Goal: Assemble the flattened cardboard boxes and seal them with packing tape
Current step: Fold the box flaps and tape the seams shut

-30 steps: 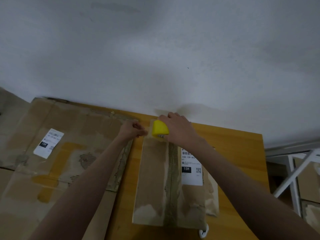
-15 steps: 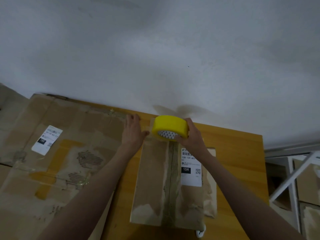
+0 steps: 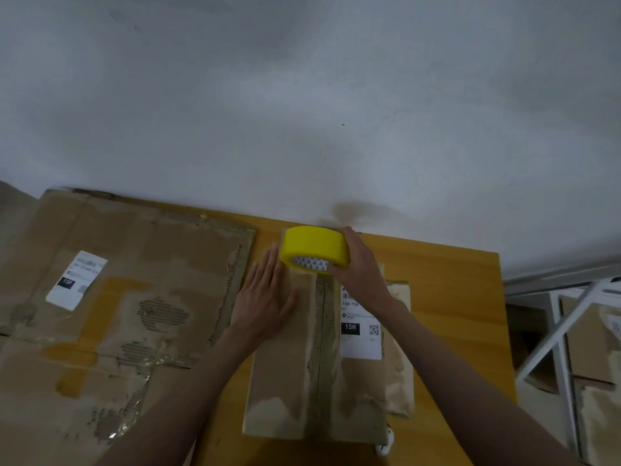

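Now | left hand [image 3: 265, 297] flat on box [image 3: 285, 381] | right hand [image 3: 361, 264] grips tape roll [image 3: 314, 248]

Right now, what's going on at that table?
A person is taping a cardboard box on the wooden table. The right hand grips a yellow tape roll at the far end of the box, right over the middle seam. The left hand lies flat on the box top beside the roll, holding it down. No fresh yellow tape is visible along the seam yet. Flattened cardboard lies to the left.
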